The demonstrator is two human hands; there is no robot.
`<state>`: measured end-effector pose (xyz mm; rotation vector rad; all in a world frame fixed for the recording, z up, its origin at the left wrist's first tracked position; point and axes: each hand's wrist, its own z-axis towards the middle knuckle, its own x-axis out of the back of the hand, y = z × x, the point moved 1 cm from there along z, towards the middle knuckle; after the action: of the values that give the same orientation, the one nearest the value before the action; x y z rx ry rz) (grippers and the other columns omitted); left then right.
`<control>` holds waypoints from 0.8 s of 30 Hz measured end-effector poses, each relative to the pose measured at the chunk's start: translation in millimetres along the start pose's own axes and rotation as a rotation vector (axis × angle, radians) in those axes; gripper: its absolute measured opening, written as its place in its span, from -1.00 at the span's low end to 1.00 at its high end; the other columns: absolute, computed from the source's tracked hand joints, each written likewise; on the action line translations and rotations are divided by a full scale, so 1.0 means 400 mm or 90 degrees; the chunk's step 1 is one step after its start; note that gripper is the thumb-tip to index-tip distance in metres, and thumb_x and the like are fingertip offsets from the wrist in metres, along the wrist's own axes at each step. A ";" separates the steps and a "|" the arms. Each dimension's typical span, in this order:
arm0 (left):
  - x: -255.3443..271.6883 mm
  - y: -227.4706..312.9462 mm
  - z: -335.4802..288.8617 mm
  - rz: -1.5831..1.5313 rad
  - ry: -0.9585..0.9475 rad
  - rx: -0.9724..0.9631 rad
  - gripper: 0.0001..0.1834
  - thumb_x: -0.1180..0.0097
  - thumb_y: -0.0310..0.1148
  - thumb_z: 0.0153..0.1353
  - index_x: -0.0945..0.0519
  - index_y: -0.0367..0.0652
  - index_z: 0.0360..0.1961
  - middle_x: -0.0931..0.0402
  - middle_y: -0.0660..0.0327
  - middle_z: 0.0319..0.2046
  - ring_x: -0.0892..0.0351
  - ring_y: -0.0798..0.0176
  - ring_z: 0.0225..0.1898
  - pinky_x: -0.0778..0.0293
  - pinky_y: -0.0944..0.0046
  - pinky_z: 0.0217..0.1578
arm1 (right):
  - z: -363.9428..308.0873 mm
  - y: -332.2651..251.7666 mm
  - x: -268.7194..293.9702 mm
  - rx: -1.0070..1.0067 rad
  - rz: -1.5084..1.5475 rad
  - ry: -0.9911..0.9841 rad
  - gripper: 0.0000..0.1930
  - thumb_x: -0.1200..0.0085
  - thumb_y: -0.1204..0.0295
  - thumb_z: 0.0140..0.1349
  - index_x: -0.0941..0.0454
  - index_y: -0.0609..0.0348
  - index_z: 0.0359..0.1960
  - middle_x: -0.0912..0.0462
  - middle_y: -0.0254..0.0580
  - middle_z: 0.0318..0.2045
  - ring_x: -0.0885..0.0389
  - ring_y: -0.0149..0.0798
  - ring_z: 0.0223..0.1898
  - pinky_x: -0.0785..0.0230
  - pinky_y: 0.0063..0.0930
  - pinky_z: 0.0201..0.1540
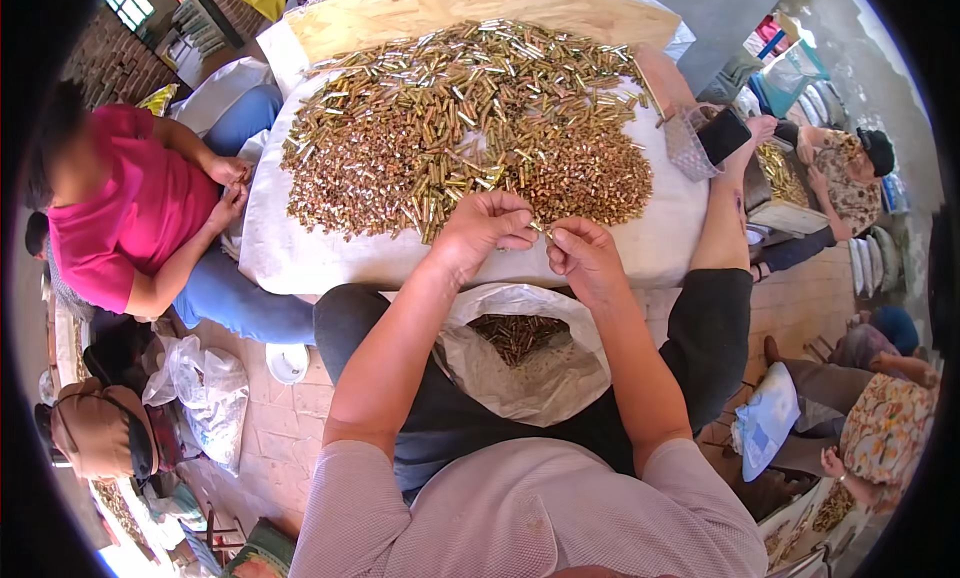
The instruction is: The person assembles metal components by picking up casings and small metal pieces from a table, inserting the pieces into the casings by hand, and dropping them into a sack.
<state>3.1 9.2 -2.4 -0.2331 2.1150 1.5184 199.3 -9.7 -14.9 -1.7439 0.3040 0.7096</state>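
Over the near edge of a cloth-covered table [270, 248], my left hand [487, 225] and my right hand [585, 255] meet with fingers pinched. A small brass-coloured metal piece [538, 227] is held between their fingertips; its exact shape is too small to make out. Just beyond lies a heap of shiny brass-coloured tubes [490, 78]. Nearer to me are two heaps of short copper-coloured pieces, a left heap [345, 178] and a right heap [590, 178]. Below my hands, an opened white sack [530, 398] rests in my lap with dark coppery slim pieces [515, 336] inside.
A wooden board [480, 10] edges the table's far side. A basket [690, 148] holding a black phone [723, 136] stands at the right. A person in a pink shirt [150, 193] sits at the left; other people sit at the right. A white bucket [288, 362] is on the floor.
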 end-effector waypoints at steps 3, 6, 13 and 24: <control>-0.015 0.001 -0.005 0.021 0.004 0.002 -0.79 -0.23 -0.45 0.24 -0.58 -0.35 -0.16 -0.62 0.13 -0.32 -0.70 0.21 -0.33 -0.66 0.29 -0.29 | -0.002 -0.002 0.000 -0.008 0.008 0.026 -0.91 -0.18 0.50 0.26 -0.61 0.18 -0.21 -0.60 -0.32 -0.45 -0.51 -0.42 -0.50 -0.33 -0.55 -0.51; -0.030 0.005 -0.008 0.033 0.012 0.012 -0.79 -0.32 -0.43 0.17 -0.61 -0.27 -0.20 -0.61 0.21 -0.33 -0.65 0.27 -0.38 -0.59 0.33 -0.33 | -0.001 -0.003 0.008 -0.007 0.005 0.028 -0.92 -0.18 0.50 0.26 -0.61 0.19 -0.23 -0.59 -0.33 -0.47 -0.50 -0.44 -0.51 -0.32 -0.56 -0.52; -0.039 0.002 -0.014 0.030 0.016 0.016 -0.81 -0.31 -0.43 0.18 -0.63 -0.26 -0.21 -0.62 0.23 -0.34 -0.64 0.31 -0.37 -0.58 0.34 -0.32 | -0.013 -0.018 -0.008 0.001 -0.025 0.028 -0.92 -0.18 0.50 0.26 -0.60 0.20 -0.24 -0.58 -0.35 -0.48 -0.49 -0.46 -0.51 -0.31 -0.57 -0.52; -0.043 -0.026 -0.011 0.048 0.024 -0.045 -0.85 -0.20 -0.50 0.26 -0.58 -0.35 -0.19 -0.61 0.14 -0.34 -0.70 0.22 -0.35 -0.68 0.29 -0.30 | -0.017 -0.001 -0.015 -0.023 0.040 0.036 -0.88 -0.19 0.44 0.28 -0.58 0.18 -0.20 -0.58 -0.34 -0.47 -0.50 -0.47 -0.49 -0.31 -0.59 -0.49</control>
<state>20.7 -1.1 -1.3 -0.2102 2.1241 1.6462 197.1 -16.8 -10.0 -1.7970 0.3886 0.7145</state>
